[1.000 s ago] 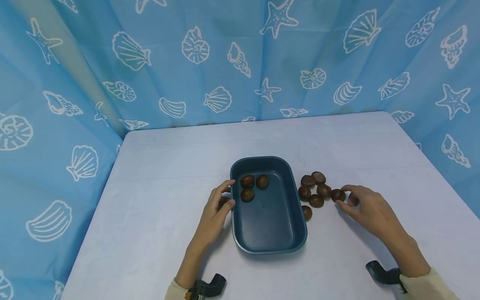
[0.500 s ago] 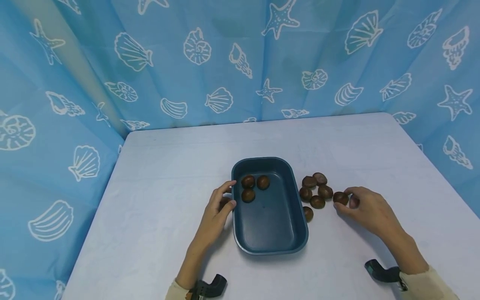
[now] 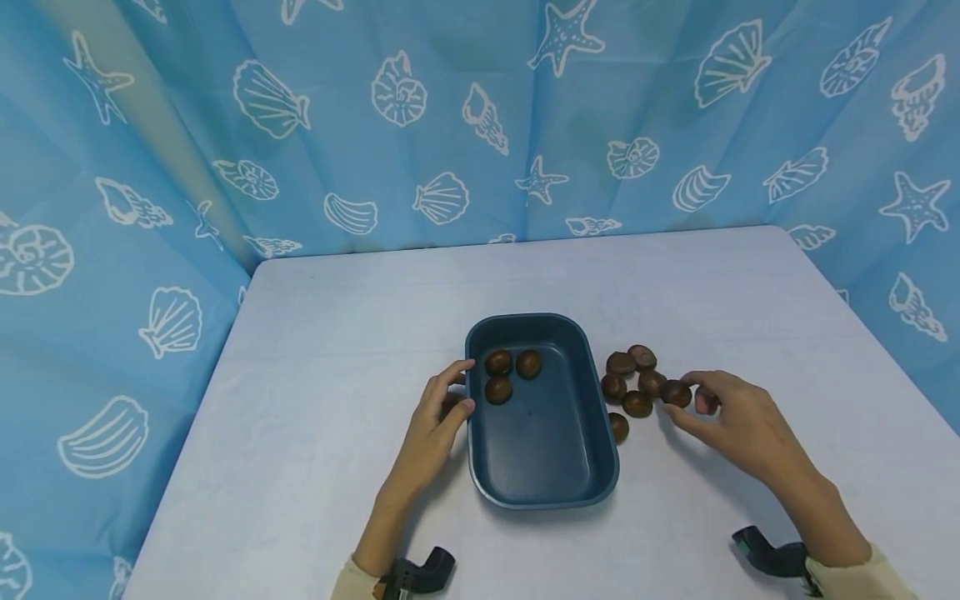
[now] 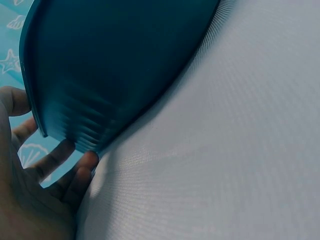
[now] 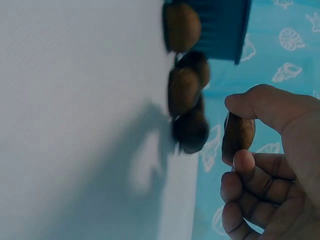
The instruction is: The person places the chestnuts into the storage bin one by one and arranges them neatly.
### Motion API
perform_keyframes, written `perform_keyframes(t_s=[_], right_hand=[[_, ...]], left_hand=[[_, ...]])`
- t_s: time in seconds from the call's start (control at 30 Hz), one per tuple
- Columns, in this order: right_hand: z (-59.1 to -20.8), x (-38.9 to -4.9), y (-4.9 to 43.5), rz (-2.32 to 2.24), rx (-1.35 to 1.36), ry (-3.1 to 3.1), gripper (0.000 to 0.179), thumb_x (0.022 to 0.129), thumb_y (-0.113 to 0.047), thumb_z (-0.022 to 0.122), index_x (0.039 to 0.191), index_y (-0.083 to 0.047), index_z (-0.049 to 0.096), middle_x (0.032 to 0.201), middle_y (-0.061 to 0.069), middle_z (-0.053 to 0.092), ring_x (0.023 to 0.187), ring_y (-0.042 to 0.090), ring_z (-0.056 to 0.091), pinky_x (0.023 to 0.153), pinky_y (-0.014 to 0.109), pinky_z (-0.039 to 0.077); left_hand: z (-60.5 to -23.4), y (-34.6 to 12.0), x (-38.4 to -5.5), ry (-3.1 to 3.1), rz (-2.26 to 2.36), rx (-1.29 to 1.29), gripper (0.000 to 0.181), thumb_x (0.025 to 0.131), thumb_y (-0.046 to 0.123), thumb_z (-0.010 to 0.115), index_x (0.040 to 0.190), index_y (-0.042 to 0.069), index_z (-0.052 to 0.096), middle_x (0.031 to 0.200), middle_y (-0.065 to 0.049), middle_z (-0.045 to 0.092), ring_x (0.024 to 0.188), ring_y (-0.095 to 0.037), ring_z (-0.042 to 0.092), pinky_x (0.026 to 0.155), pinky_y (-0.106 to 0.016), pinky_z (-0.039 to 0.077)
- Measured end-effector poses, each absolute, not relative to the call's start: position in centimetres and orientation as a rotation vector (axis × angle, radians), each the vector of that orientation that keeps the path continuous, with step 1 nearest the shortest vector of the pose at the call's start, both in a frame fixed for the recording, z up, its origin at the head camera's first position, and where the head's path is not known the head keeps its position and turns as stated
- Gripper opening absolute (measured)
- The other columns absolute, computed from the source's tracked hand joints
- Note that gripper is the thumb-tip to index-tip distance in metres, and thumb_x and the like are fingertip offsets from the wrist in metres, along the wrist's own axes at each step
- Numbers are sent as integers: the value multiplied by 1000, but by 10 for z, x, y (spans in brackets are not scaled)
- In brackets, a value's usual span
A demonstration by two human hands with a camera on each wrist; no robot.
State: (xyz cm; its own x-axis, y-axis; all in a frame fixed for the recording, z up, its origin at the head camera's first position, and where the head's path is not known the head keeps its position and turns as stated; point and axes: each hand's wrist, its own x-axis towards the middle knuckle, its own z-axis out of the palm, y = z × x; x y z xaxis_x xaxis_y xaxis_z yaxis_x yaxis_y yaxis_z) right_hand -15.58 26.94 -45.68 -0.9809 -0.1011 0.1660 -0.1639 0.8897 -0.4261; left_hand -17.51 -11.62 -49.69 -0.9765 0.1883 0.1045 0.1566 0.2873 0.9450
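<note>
My right hand (image 3: 738,421) pinches a glossy brown chestnut (image 3: 676,393) between thumb and fingertips. In the right wrist view that chestnut (image 5: 240,136) is held clear of the table, its thin side showing. Just left of it several more chestnuts (image 3: 637,404) lie in a loose cluster beside the dark blue tray (image 3: 617,467). Three chestnuts (image 3: 498,390) sit inside the tray, towards its far left corner. At the tray's left rim rests my left hand (image 3: 429,429); in the left wrist view its fingers (image 4: 56,159) spread loosely against the ribbed outer wall.
A pale cloth covers the table (image 3: 337,350). Behind it and along its left and right sides hangs a blue curtain (image 3: 465,75) with white shells and starfish. Each wrist carries a black camera mount (image 3: 423,571).
The right hand has raised the pinched chestnut a little and brought it slightly left, towards the cluster. The left hand stays at the tray's rim. The head view has shifted slightly.
</note>
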Motion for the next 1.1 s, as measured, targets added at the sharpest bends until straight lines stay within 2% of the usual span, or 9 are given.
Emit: perform_keyframes(t_s=[0.13, 0.2, 0.43, 0.57, 0.77, 0.97, 1.1], right_hand=[[-448, -155, 260, 696, 245, -2910, 49, 83, -30, 82, 117, 0, 66, 75, -1, 50, 69, 17, 46, 49, 26, 34], [-444, -155, 255, 704, 265, -2911, 49, 83, -30, 82, 118, 0, 66, 76, -1, 50, 69, 17, 46, 49, 26, 35], [-436, -156, 242, 698, 328, -2897, 46, 81, -26, 83, 116, -1, 67, 76, -2, 50, 74, 21, 50, 52, 27, 37], [-435, -157, 236, 701, 386, -2876, 42, 81, -25, 84, 115, -5, 68, 77, -3, 50, 76, 21, 51, 55, 27, 37], [-429, -160, 226, 727, 451, -2862, 44, 81, -25, 84, 116, -3, 68, 76, -2, 51, 75, 20, 50, 54, 27, 37], [-422, -165, 214, 745, 523, -2858, 41, 82, -26, 83, 114, -7, 68, 77, -4, 51, 72, 17, 51, 56, 28, 39], [-420, -169, 205, 766, 578, -2849, 40, 83, -27, 83, 115, -9, 69, 84, -4, 59, 73, 14, 53, 60, 29, 44]], left_hand=[[-493, -115, -174, 2485, 1830, 321, 50, 101, 11, 52, 150, 22, 45, 137, -13, 47, 113, -30, 55, 95, -49, 46], [-493, -115, -174, 2483, 1834, 323, 50, 101, 11, 52, 150, 22, 45, 137, -13, 47, 113, -31, 54, 95, -49, 46], [-500, -117, -175, 2493, 1836, 366, 49, 102, 20, 53, 149, 34, 45, 136, -3, 48, 110, -22, 55, 93, -44, 48], [-500, -118, -175, 2496, 1842, 392, 49, 102, 23, 53, 148, 38, 44, 135, -2, 48, 110, -21, 55, 92, -44, 48], [-498, -117, -175, 2486, 1848, 396, 47, 103, 25, 53, 148, 36, 45, 136, -3, 48, 112, -22, 55, 93, -46, 47], [-498, -118, -175, 2502, 1831, 400, 47, 103, 27, 52, 148, 36, 44, 136, -1, 48, 111, -21, 55, 92, -45, 48], [-499, -118, -176, 2513, 1825, 400, 48, 103, 27, 52, 149, 37, 44, 135, 0, 48, 111, -19, 55, 92, -43, 49]])
